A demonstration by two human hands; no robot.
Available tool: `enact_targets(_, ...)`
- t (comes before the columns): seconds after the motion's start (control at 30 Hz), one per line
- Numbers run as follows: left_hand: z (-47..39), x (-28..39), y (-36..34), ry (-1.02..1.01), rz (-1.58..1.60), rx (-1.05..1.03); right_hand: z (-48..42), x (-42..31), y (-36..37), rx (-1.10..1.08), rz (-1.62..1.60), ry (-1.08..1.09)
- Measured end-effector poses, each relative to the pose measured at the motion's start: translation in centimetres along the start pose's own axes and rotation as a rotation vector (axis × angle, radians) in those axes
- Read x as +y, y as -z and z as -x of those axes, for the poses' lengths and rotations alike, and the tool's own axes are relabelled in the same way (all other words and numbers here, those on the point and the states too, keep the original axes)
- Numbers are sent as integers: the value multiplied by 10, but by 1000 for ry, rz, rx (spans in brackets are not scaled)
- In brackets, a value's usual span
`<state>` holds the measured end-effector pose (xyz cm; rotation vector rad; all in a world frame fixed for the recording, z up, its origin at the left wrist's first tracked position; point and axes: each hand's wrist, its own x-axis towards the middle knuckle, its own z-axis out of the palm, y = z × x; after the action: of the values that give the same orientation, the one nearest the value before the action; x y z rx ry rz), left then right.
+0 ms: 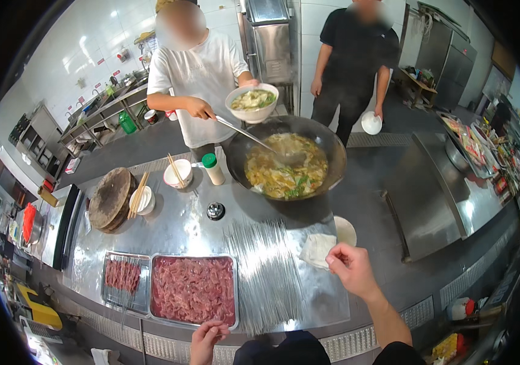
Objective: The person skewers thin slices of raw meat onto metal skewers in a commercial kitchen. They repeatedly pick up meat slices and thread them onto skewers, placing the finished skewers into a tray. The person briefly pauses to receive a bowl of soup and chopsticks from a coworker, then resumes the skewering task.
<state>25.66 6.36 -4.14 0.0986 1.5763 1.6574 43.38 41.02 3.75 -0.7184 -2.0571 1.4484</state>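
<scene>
My left hand (208, 340) is at the near edge of a metal tray of raw sliced meat (193, 287), fingers curled; whether it holds anything is unclear. My right hand (351, 269) is raised beside a folded white cloth (318, 250), thumb and fingertips together, with nothing visible between them. Many thin metal skewers (266, 273) lie spread on the steel table (328, 296) between my hands. Left of the meat, a smaller metal tray (140, 301) holds skewered meat (122, 275).
Across the table, a person (196, 77) ladles soup from a large wok (287, 159) into a bowl (251, 101). Another person (355, 68) stands behind. Round wooden chopping boards (110, 199), bowls with chopsticks (143, 200), a green-capped shaker (213, 169) and a call bell (215, 211) stand on the table.
</scene>
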Motion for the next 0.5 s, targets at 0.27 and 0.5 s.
enact_targets(0.27, -77, 27, -7, -123, 50, -135, -167, 0, -59, -118, -1003, -189)
enact_targets(0.5, -265, 156, -45, -255, 473, -257, -279, 1, -168, -103, -1108, -401)
